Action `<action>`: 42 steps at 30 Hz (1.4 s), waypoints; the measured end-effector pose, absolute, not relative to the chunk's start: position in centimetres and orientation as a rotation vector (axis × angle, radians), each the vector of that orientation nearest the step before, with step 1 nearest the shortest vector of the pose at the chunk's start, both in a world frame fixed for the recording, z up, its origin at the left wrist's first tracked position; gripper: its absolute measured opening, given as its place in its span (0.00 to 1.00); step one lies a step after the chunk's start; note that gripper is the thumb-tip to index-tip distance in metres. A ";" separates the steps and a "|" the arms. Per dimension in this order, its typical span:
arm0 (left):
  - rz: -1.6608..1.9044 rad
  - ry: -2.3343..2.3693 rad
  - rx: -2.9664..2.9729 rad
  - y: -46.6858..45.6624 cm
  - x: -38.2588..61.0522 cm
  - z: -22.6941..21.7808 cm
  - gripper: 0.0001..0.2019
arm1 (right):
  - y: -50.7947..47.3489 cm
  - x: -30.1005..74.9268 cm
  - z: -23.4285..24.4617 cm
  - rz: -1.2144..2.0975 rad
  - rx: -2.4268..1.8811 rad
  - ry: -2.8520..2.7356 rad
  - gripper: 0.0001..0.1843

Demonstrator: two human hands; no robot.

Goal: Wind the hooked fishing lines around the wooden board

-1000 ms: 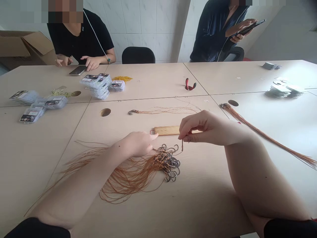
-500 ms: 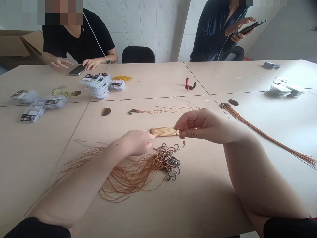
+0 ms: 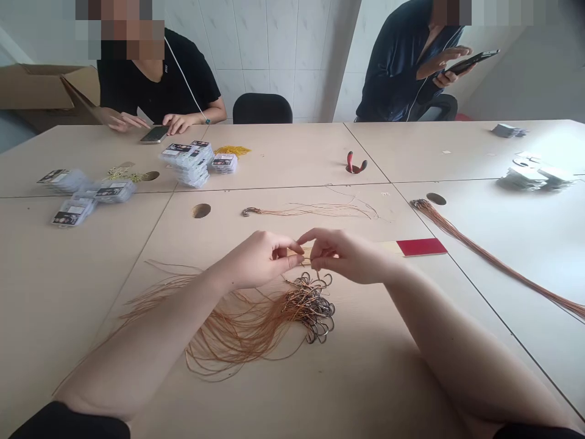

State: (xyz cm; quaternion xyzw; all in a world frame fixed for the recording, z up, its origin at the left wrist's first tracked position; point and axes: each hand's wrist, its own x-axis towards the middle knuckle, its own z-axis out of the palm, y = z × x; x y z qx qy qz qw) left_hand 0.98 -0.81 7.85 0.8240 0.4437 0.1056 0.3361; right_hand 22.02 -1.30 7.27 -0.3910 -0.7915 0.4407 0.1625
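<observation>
My left hand (image 3: 269, 259) and my right hand (image 3: 350, 256) meet fingertip to fingertip above the table, both pinched closed. A small bit hangs below the right fingertips; the fishing hook they held a moment ago is mostly hidden. What the left fingers pinch is too small to make out. Right below lies a tangled pile of dark fishing hooks (image 3: 315, 311) with long orange-brown lines (image 3: 233, 329) fanning left under my left forearm. Behind my hands is a flat ribbed strip, largely covered; past my right wrist a red-ended piece (image 3: 421, 246) shows.
Further back lie a few hooked lines (image 3: 311, 210); a long bundle of lines (image 3: 489, 256) lies at right. Red-handled pliers (image 3: 355, 163) stand in a table hole. Stacks of clear boxes (image 3: 192, 163) sit at left. Two people opposite handle phones (image 3: 154, 134).
My right hand has moved left and down with the hook, and my left hand has opened from a near fist into a pinch meeting it. The view has shifted slightly.
</observation>
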 end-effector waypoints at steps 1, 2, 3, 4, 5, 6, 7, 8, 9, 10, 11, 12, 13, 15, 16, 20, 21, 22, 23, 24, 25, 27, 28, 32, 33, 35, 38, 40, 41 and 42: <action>0.271 1.140 2.138 -0.8 1.0 7.7 0.16 | -1.3 21.7 6.9 1.254 -1.119 -2.276 0.18; 0.258 1.127 2.139 -0.7 1.0 7.6 0.15 | -1.2 21.5 6.6 1.246 -1.121 -2.290 0.18; 0.243 1.117 2.147 -0.6 1.0 7.4 0.14 | -1.2 21.3 6.3 1.236 -1.123 -2.301 0.18; 0.229 1.107 2.159 -0.5 1.0 7.3 0.13 | -1.2 21.2 6.1 1.226 -1.123 -2.309 0.18; 0.216 1.098 2.171 -0.4 1.0 7.2 0.12 | -1.2 21.2 5.9 1.217 -1.120 -2.315 0.19; 0.205 1.092 2.182 -0.4 1.1 7.2 0.11 | -1.2 21.2 5.9 1.212 -1.116 -2.321 0.19; 0.191 1.089 2.189 -0.5 1.1 7.1 0.11 | -1.2 21.2 5.9 1.208 -1.111 -2.326 0.19; 0.176 1.092 2.193 -0.5 1.2 7.1 0.11 | -1.3 21.2 5.9 1.206 -1.108 -2.328 0.18; 0.163 1.101 2.195 -0.6 1.2 7.2 0.11 | -1.4 21.2 6.0 1.208 -1.108 -2.327 0.18; 0.156 1.112 2.198 -0.8 1.3 7.2 0.11 | -1.5 21.2 6.1 1.213 -1.112 -2.324 0.18; 0.162 1.125 2.200 -0.9 1.3 7.2 0.11 | -1.6 21.2 6.2 1.221 -1.119 -2.321 0.18; 0.182 1.140 2.202 -0.9 1.3 7.3 0.10 | -1.7 21.1 6.3 1.227 -1.127 -2.321 0.18; 0.214 1.158 2.205 -1.0 1.3 7.3 0.10 | -1.7 21.0 6.4 1.232 -1.135 -2.326 0.19; 0.279 1.209 2.209 -0.9 1.1 7.5 0.12 | -1.8 21.0 6.5 1.221 -1.158 -2.343 0.20; 0.294 1.245 2.207 -0.7 0.9 7.5 0.12 | -1.8 21.0 6.6 1.210 -1.177 -2.347 0.21; 0.223 1.403 2.212 0.4 0.2 7.3 0.13 | -1.7 21.6 7.1 1.205 -1.302 -2.354 0.22; 0.194 1.431 2.220 0.7 0.0 7.1 0.13 | -1.6 21.9 7.3 1.204 -1.328 -2.372 0.22; 0.160 1.451 2.230 1.0 -0.2 6.9 0.13 | -1.6 22.2 7.5 1.199 -1.349 -2.397 0.22; 0.125 1.466 2.241 1.2 -0.4 6.6 0.12 | -1.5 22.6 7.6 1.191 -1.366 -2.427 0.21; 0.093 1.478 2.249 1.4 -0.5 6.2 0.12 | -1.4 22.9 7.8 1.184 -1.382 -2.456 0.20; 0.063 1.484 2.254 1.6 -0.6 5.9 0.12 | -1.3 23.2 8.0 1.183 -1.400 -2.479 0.20; 0.024 1.481 2.255 1.8 -0.8 5.3 0.11 | -1.2 23.7 8.3 1.190 -1.435 -2.511 0.18; 0.014 1.478 2.250 1.9 -0.8 5.1 0.11 | -1.2 24.0 8.4 1.188 -1.450 -2.520 0.18; -0.002 1.488 2.218 2.1 -0.9 4.7 0.11 | -0.9 25.0 8.8 1.150 -1.511 -2.531 0.17; -0.002 1.488 2.216 2.1 -0.9 4.7 0.12 | -0.9 25.3 8.9 1.141 -1.527 -2.530 0.17; -0.001 1.480 2.226 2.2 -0.9 4.6 0.12 | -0.7 25.9 9.0 1.131 -1.553 -2.518 0.18; -0.005 1.465 2.243 2.3 -0.9 4.5 0.13 | -0.4 26.8 9.3 1.101 -1.575 -2.489 0.19; -0.005 1.459 2.242 2.3 -1.0 4.5 0.13 | -0.3 27.3 9.4 1.075 -1.581 -2.475 0.19; -0.001 1.457 2.238 2.3 -1.0 4.5 0.13 | -0.3 27.5 9.4 1.072 -1.581 -2.469 0.19; 0.002 1.458 2.231 2.3 -0.9 4.6 0.13 | -0.2 27.6 9.4 1.080 -1.583 -2.461 0.19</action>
